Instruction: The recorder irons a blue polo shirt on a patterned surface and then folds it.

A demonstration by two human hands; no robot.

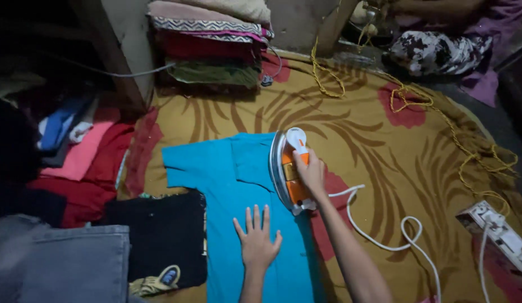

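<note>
The right hand was closed around the orange handle of the iron, just right of the frame's centre. The iron was tipped onto its side edge, with the metal soleplate facing left, at the right border of the blue shirt. The left hand lay open and flat on the shirt at lower centre, fingers spread and pointing up the frame, pressing the cloth down and gripping nothing. The shirt was spread on a mustard blanket with red flowers, its collar end toward the upper centre and one sleeve reaching left.

To press well here, I judged that the soleplate needed to come down flat before any stroke, since an edge alone would only crease the fabric. The flat left hand was well placed to keep the cloth taut, but it sat close below the iron, so strokes were best run away from those fingers, up toward the collar. The white cord looped off to the lower right toward a power strip at the right edge; keeping that slack off the shirt would save it from dragging wrinkles in.

A black garment touched the shirt's left side at lower left, and folded cloths were stacked at the upper centre.
</note>
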